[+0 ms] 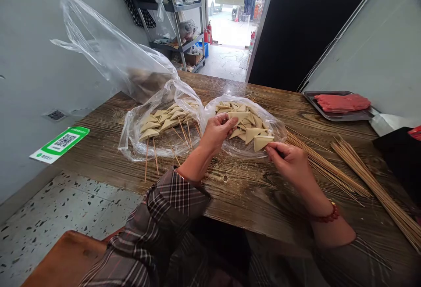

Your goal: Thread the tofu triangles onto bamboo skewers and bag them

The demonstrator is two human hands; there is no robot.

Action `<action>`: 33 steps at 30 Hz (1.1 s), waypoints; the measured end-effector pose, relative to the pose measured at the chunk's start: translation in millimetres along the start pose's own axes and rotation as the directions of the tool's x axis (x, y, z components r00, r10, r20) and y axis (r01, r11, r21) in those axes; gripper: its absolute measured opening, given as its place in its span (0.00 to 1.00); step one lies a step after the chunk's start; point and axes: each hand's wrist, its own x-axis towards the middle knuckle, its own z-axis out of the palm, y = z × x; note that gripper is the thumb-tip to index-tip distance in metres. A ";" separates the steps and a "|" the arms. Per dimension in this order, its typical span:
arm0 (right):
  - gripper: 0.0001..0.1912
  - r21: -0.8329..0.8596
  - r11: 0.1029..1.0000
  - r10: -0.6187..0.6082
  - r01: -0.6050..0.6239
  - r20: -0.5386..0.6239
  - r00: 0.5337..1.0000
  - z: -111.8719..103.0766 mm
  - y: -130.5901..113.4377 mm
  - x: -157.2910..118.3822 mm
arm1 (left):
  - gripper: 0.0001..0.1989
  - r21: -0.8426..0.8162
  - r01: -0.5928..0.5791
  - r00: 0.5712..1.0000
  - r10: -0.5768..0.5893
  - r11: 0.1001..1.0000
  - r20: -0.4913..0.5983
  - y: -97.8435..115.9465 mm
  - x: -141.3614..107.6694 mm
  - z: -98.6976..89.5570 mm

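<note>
My left hand (217,131) pinches a beige triangular piece (239,115), which looks like a folded tofu sheet, between thumb and fingers. The fingertips of my right hand (289,159) are closed at the corner of another such piece (263,142); whether a skewer is also in that grip I cannot tell. Both pieces are over an opened clear plastic bag (278,131) full of similar triangles. To the left, a second clear bag (126,133) carries skewered triangles (164,118), their bamboo sticks (146,159) pointing towards me.
Loose bamboo skewers (325,168) lie right of my right hand, with a thicker bundle (371,173) beyond. A dark tray (311,98) holds red meat-like slabs (342,102) at the back right. A large clear bag (108,50) stands at the back left, and a QR-code card (61,143) sits at the table's left edge.
</note>
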 end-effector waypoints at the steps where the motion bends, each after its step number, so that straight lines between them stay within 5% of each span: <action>1: 0.14 0.001 1.000 -0.002 0.002 -0.002 1.000 0.4 0.1 0.2 | 0.19 0.002 -0.001 1.000 0.001 1.000 0.001 -0.2 -0.1 0.2; 14: 0.14 0.010 0.999 -0.037 0.037 0.006 0.999 4.1 2.9 2.1 | 0.18 0.040 0.007 0.997 -0.010 0.999 0.074 -1.9 -4.5 4.6; 23: 0.15 0.125 0.987 0.093 -0.103 0.080 0.992 6.6 5.4 0.7 | 0.22 -0.220 0.129 0.991 -0.120 0.967 0.054 5.6 -3.6 1.8; 33: 0.16 0.110 0.993 0.034 -0.042 0.071 0.997 12.4 -2.0 -0.6 | 0.21 -0.237 0.089 0.990 -0.061 0.967 0.125 1.1 -11.1 9.0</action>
